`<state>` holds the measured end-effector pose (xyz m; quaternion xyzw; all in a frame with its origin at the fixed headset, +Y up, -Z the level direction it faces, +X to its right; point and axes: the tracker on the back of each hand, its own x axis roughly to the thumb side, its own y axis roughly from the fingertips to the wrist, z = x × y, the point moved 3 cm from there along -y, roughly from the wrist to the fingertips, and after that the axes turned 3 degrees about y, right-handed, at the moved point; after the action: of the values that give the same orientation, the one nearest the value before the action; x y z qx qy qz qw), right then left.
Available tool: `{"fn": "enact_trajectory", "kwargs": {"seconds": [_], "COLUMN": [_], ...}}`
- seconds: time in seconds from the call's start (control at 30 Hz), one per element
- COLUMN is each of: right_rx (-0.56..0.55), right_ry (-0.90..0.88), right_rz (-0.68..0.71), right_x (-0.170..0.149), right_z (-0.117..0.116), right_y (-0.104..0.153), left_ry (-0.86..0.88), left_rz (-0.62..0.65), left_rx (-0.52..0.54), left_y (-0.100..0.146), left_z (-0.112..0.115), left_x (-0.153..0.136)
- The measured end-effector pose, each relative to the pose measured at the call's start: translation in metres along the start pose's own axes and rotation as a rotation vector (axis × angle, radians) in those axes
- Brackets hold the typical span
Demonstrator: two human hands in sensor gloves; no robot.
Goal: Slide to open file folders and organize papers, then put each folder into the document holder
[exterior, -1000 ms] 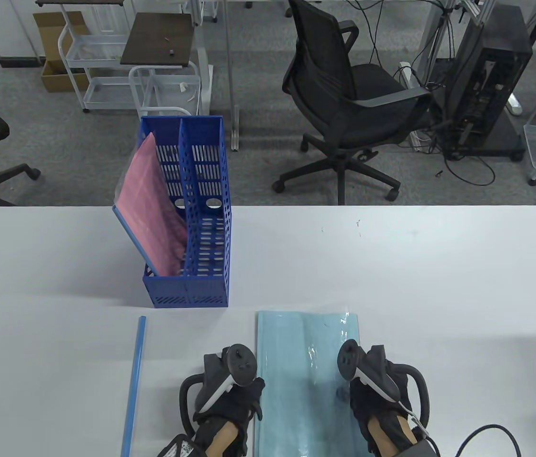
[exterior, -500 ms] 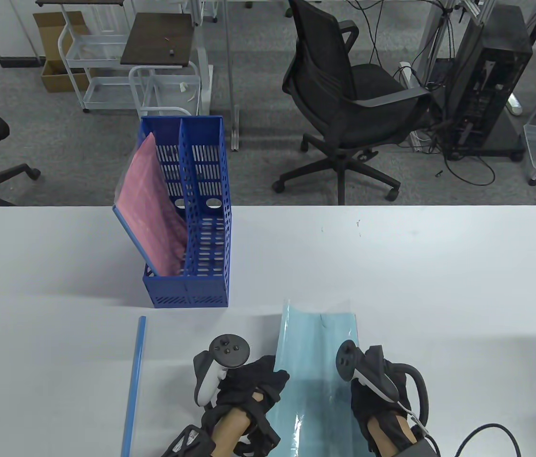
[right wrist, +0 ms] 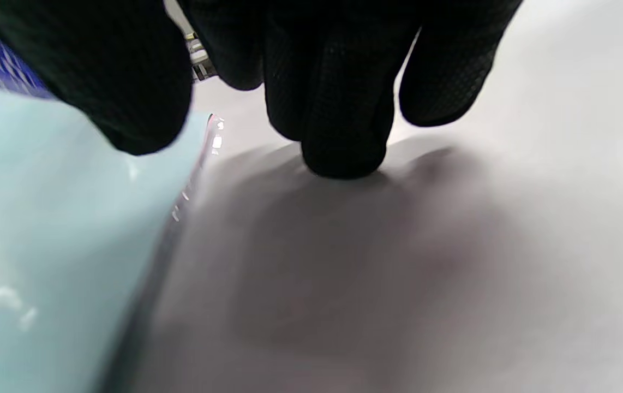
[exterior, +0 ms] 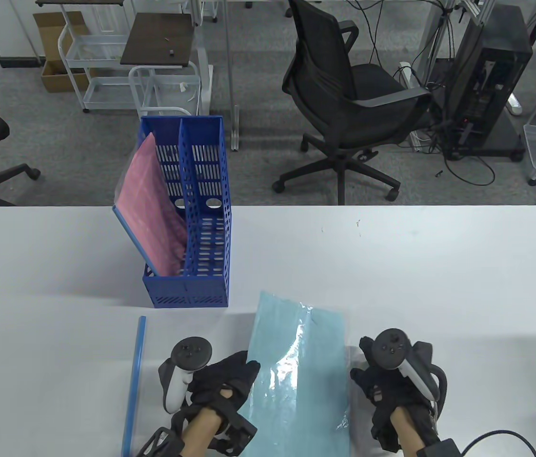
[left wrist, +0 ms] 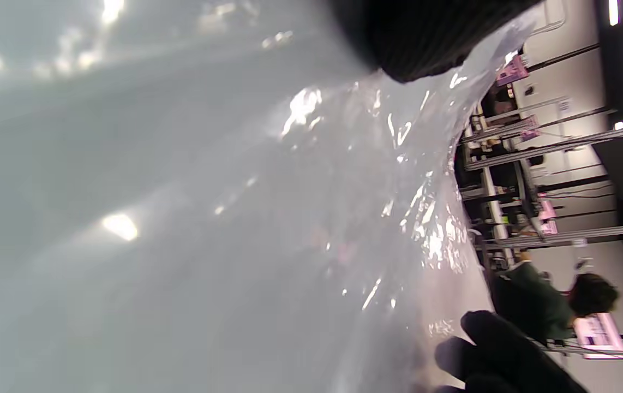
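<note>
Two file folders show: a pink folder (exterior: 153,209) leaning in the left compartment of the one blue document holder (exterior: 203,247), which has two compartments and stands on the white worktop (exterior: 392,266), and a light blue folder (exterior: 296,371), translucent and glossy with glare patches, at the worktop's 6 o'clock edge between the two hands, tilted with its far end toward 11 o'clock. One blue slide bar (exterior: 134,381) lies apart at the folder's 9 o'clock. The left hand (exterior: 223,385) grips the blue folder's left edge, lifting that side; in the left wrist view the plastic (left wrist: 344,218) fills the frame, blurred. The right hand (exterior: 392,385) sits at the folder's right edge, fingertips (right wrist: 339,147) curled down onto the worktop just beside it; whether the thumb pins the folder I cannot tell. The folder's near end runs past the frame's bottom edge.
</note>
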<state>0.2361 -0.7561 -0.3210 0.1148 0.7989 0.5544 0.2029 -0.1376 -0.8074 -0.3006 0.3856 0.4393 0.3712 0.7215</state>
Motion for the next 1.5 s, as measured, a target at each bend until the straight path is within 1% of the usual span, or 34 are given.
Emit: {"fn": "enact_trajectory", "kwargs": {"seconds": [0.07, 0.13, 0.23, 0.3, 0.4, 0.47, 0.5, 0.53, 0.57, 0.63, 0.7, 0.77, 0.83, 0.87, 0.93, 0.97, 1.0, 1.03, 1.07, 1.1, 1.13, 1.27, 1.3, 1.33, 1.37, 1.43, 1.47, 1.5], "right_rx": [0.088, 0.141, 0.156, 0.158, 0.173, 0.189, 0.207, 0.205, 0.168, 0.085, -0.026, -0.126, -0.174, -0.176, -0.153, -0.130, -0.080, -0.025, 0.006, 0.008, -0.004, -0.040, -0.065, -0.114, -0.158, -0.182, -0.189, -0.168], "right_ry": [-0.205, -0.351, -0.415, -0.421, -0.490, -0.581, -0.650, -0.670, -0.744, -0.809, -0.812, -0.806, -0.818, -0.822, -0.823, -0.831, -0.853, -0.897, -0.956, -0.987, -0.993, -0.924, -0.924, -0.916, -0.897, -0.824, -0.789, -0.785], "right_rz": [0.080, 0.126, 0.142, 0.153, 0.179, 0.223, 0.278, 0.292, 0.329, 0.380, 0.464, 0.541, 0.589, 0.600, 0.615, 0.595, 0.585, 0.582, 0.570, 0.551, 0.541, 0.538, 0.522, 0.505, 0.492, 0.461, 0.425, 0.388], "right_x": [-0.005, -0.004, 0.001, 0.004, 0.010, 0.015, 0.021, 0.022, 0.026, 0.031, 0.038, 0.047, 0.052, 0.053, 0.055, 0.054, 0.054, 0.055, 0.056, 0.056, 0.058, 0.062, 0.062, 0.059, 0.056, 0.049, 0.043, 0.038], "right_z": [-0.001, -0.006, -0.014, -0.017, -0.022, -0.024, -0.025, -0.024, -0.022, -0.014, -0.003, 0.009, 0.016, 0.017, 0.014, 0.009, 0.001, -0.008, -0.014, -0.016, -0.017, -0.018, -0.015, -0.009, -0.003, 0.005, 0.007, 0.007], "right_y": [-0.001, -0.002, -0.002, -0.002, -0.001, 0.000, 0.002, 0.002, 0.004, 0.010, 0.020, 0.035, 0.045, 0.048, 0.047, 0.045, 0.040, 0.037, 0.035, 0.035, 0.036, 0.039, 0.041, 0.042, 0.042, 0.041, 0.038, 0.033], "left_ry": [0.071, 0.100, 0.113, 0.144, 0.204, 0.208, 0.201, 0.197, 0.194, 0.187, 0.164, 0.122, 0.089, 0.074, 0.033, -0.014, -0.047, -0.079, -0.081, -0.068, -0.057, -0.070, -0.074, -0.076, -0.077, -0.082, -0.067, -0.055], "left_rz": [0.085, 0.147, 0.246, 0.290, 0.338, 0.355, 0.374, 0.385, 0.408, 0.455, 0.533, 0.633, 0.698, 0.712, 0.696, 0.633, 0.596, 0.583, 0.576, 0.573, 0.575, 0.590, 0.583, 0.580, 0.573, 0.551, 0.540, 0.525], "left_rx": [-0.014, -0.019, -0.044, -0.043, -0.055, -0.076, -0.070, -0.067, -0.065, -0.057, -0.022, 0.008, 0.026, 0.033, 0.056, 0.075, 0.081, 0.095, 0.091, 0.082, 0.067, 0.047, 0.065, 0.081, 0.077, 0.010, -0.017, -0.035], "left_y": [0.005, 0.008, 0.017, 0.022, 0.029, 0.032, 0.034, 0.035, 0.038, 0.044, 0.051, 0.061, 0.067, 0.068, 0.066, 0.061, 0.058, 0.054, 0.051, 0.050, 0.049, 0.048, 0.049, 0.050, 0.049, 0.047, 0.045, 0.044], "left_z": [-0.009, -0.013, -0.016, -0.018, -0.019, -0.019, -0.019, -0.019, -0.020, -0.022, -0.026, -0.032, -0.036, -0.038, -0.040, -0.040, -0.039, -0.037, -0.035, -0.034, -0.033, -0.030, -0.032, -0.035, -0.037, -0.038, -0.037, -0.036], "left_x": [-0.005, -0.007, -0.001, 0.004, 0.008, 0.009, 0.011, 0.012, 0.015, 0.021, 0.030, 0.040, 0.046, 0.047, 0.045, 0.039, 0.035, 0.031, 0.029, 0.029, 0.029, 0.030, 0.030, 0.030, 0.030, 0.030, 0.030, 0.030]}}
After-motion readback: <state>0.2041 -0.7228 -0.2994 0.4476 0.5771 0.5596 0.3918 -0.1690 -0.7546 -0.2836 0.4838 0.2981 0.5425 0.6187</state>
